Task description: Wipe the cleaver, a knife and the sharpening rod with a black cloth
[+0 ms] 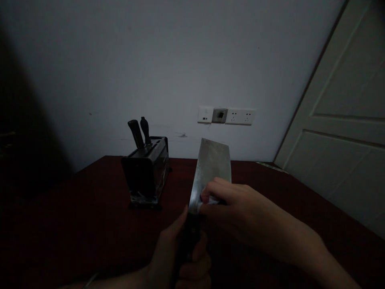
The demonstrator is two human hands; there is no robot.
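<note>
My left hand [183,253] is wrapped round the black handle [190,230] of a cleaver. The cleaver [213,156] points away from me, its broad metal blade raised above the table. My right hand [240,204] is at the heel of the blade, with thumb and bent index finger pinched together. A bit of white material [213,200], like a wipe or tissue, shows between those fingers against the blade. Its exact kind is too dark to make out, and the other right fingers are mostly hidden.
A knife block [145,172] with two dark handles [140,132] sticking up stands left on the dark red table [99,192]. Behind is a pale wall [168,60] with a row of sockets [240,116]. A white panelled door [339,108] leans into view at right.
</note>
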